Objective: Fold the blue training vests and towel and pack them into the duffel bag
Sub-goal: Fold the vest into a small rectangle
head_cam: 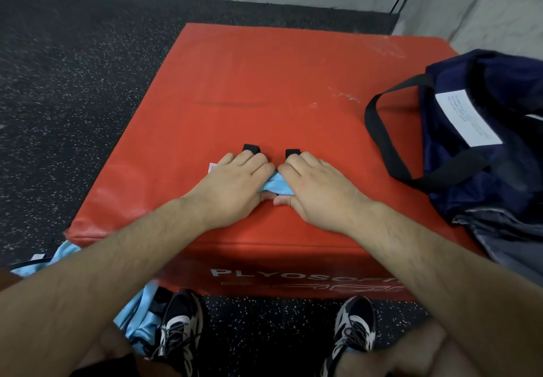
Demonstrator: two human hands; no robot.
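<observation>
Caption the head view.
Left hand and right hand grip a bundled vest on the red box; bag at right.

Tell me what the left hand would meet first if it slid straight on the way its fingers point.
Probably the right hand: the left hand points forward and rightward, and their fingertips nearly touch over the folded blue vest.

My left hand (235, 182) and right hand (318, 190) cover nearly all of the blue vest (273, 185). The duffel bag (484, 153) runs off the right edge, its label (467, 118) too small to read.
</observation>
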